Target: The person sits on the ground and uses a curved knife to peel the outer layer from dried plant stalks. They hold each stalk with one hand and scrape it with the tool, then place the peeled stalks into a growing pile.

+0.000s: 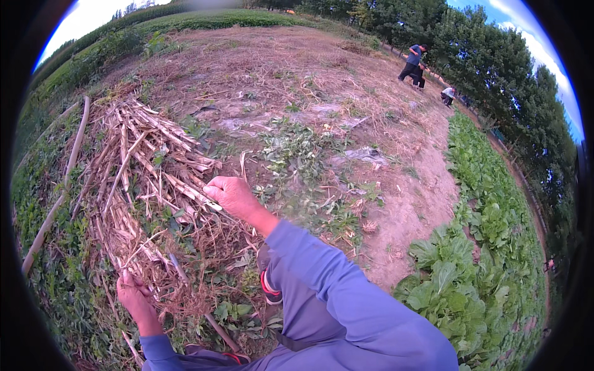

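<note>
A heap of dry, cut stalks point(139, 153) lies on the ground at the left, fanned out over green weeds. My right hand point(232, 195) is at the heap's right edge, its fingers curled closed beside a pale stalk end; whether it grips anything is unclear. Lower down, my left hand point(134, 292) pinches a thin dry stem point(144, 246) between thumb and fingers. Tangled brown dry vines point(195, 287) lie to the right of that hand. A wooden stick point(222, 329) slants through them close to my shoes.
Long bent poles point(76, 143) lie left of the heap. Leafy green vegetables point(445, 283) grow at the right beside a bare dirt path point(403, 218). Scraps of plastic film point(366, 155) lie on the soil. Several people point(413, 60) are far off near the trees.
</note>
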{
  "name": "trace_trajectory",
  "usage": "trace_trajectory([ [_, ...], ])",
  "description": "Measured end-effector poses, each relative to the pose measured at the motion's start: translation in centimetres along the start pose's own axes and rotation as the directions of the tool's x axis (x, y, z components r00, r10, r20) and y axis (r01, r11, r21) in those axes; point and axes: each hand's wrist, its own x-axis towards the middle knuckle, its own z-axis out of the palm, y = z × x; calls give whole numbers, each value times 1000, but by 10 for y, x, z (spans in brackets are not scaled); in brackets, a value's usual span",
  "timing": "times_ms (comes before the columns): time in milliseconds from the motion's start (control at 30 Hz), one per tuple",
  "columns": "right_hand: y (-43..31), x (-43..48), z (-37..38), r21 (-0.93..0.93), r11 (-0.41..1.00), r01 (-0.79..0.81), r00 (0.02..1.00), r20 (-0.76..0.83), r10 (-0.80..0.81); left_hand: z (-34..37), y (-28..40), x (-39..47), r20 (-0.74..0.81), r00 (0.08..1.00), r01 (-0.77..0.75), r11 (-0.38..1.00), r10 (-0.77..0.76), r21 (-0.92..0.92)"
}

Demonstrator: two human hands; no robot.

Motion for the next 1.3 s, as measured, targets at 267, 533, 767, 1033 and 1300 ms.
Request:
trace_trajectory([
  [267, -2, -2, 0, -38, 999, -35, 998, 50, 37, 0, 0, 1, -21, 999, -30, 998, 31, 54],
  [533, 13, -10, 21, -138, 978, 155, 914, 395, -89, -1, -7, 5, -10, 999, -34, 996, 35, 81],
  [767, -10, -24, 23, -137, 984, 116, 898, 437, -45, 6, -8, -8, 76, 996, -61, 990, 51, 128],
  [1033, -12, -41, 56, 6, 949, 315, 901, 313, -301, 29, -20, -36, 236, 972, -74, 963, 11, 258],
  [1300, -12, -60, 90, -28, 954, 299, 873, 411, -262, 39, -46, -58, 380, 923, -186, 936, 62, 298],
])
